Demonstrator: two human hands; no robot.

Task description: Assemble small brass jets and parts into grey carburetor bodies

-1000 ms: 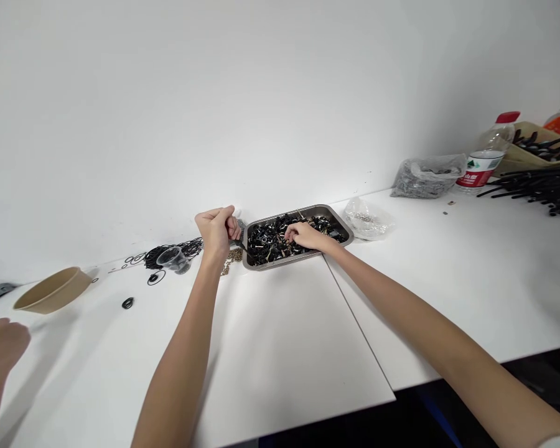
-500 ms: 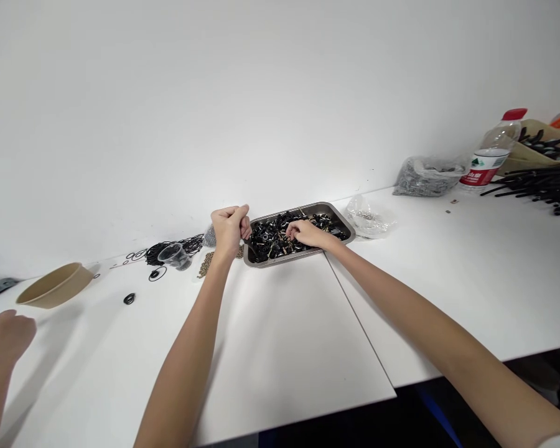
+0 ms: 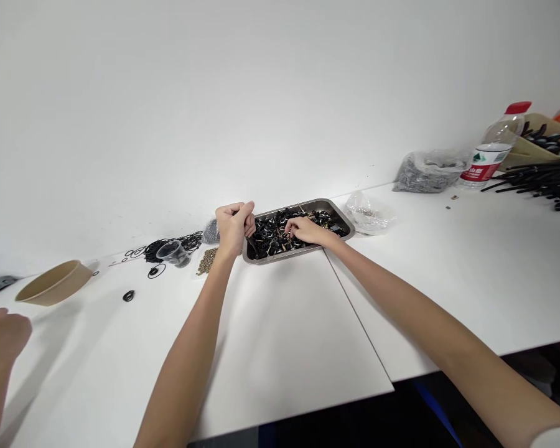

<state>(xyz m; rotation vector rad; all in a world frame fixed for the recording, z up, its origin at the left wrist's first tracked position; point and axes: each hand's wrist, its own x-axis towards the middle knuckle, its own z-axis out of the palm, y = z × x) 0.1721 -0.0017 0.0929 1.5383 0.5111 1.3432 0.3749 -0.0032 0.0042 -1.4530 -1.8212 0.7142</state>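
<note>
One metal tray [image 3: 284, 254] sits on the table by the wall, heaped with small black parts [image 3: 270, 236] and a few gold-coloured slivers. The left hand [image 3: 234, 225] is at its left end, fingers curled together into a fist on a slim dark piece [image 3: 252, 246] that slopes down into the tray. The right hand [image 3: 307, 229] reaches over the near rim with bent fingertips among the parts; whether they pinch anything, I cannot tell.

Just right of the tray lies a crumpled clear bag [image 3: 368, 216] with small pieces inside. Just left, partly behind the left arm, are gold-coloured beads [image 3: 208, 261], with a small grey-filled bag [image 3: 211, 232] on their far side. Next comes a tilted clear cup [image 3: 174, 252] holding something dark, beside a tangle of black rings [image 3: 152, 250].

Farther right, against the wall, stand a larger grey-filled bag [image 3: 427, 172], a red-capped bottle [image 3: 490, 152] and a beige bin [image 3: 518, 155] of black rods; loose black rods [image 3: 541, 180] lie in front.

Far left is a beige bowl [image 3: 77, 283], and nearer, at the left edge, another person's fist [image 3: 2, 336].

The table [image 3: 289, 336] is white, crossed by a seam [image 3: 354, 305]; the wall [image 3: 261, 93] is pale and faintly scuffed.
</note>
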